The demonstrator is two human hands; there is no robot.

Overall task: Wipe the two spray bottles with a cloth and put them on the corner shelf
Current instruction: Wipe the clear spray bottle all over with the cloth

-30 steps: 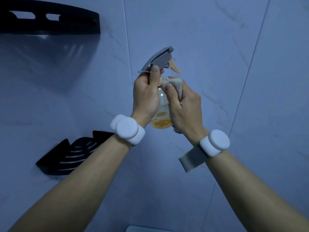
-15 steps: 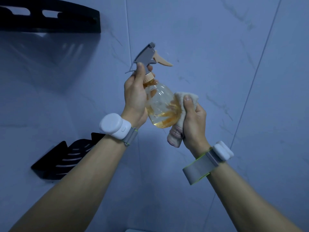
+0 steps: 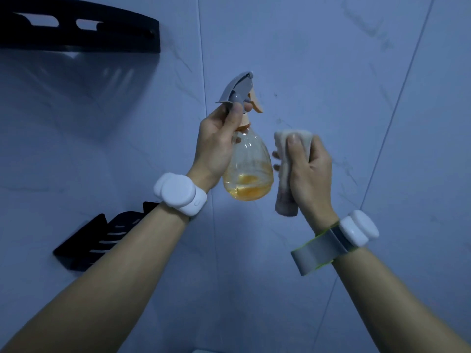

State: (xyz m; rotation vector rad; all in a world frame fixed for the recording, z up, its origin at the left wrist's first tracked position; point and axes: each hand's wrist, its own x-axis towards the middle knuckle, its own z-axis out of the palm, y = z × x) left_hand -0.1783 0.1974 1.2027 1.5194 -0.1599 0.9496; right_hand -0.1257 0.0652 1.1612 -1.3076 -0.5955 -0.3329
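Note:
A clear spray bottle [image 3: 248,169] with a grey head, a peach trigger and a little orange liquid hangs upright in front of the wall corner. My left hand [image 3: 216,146] grips it at the neck, just under the trigger. My right hand [image 3: 308,169] holds a bunched pale cloth [image 3: 285,174] just right of the bottle, a small gap apart from the glassy body. A black corner shelf [image 3: 86,243] sits low on the left, partly hidden behind my left forearm. Only one spray bottle is in view.
A second black shelf [image 3: 84,34] is fixed high on the left wall. Pale tiled walls meet at a corner seam [image 3: 204,59] behind the bottle. White bands sit on both wrists.
The bottle has swung from tilted to upright. My right hand with the cloth has come off the bottle's lower side and now sits a little apart to its right.

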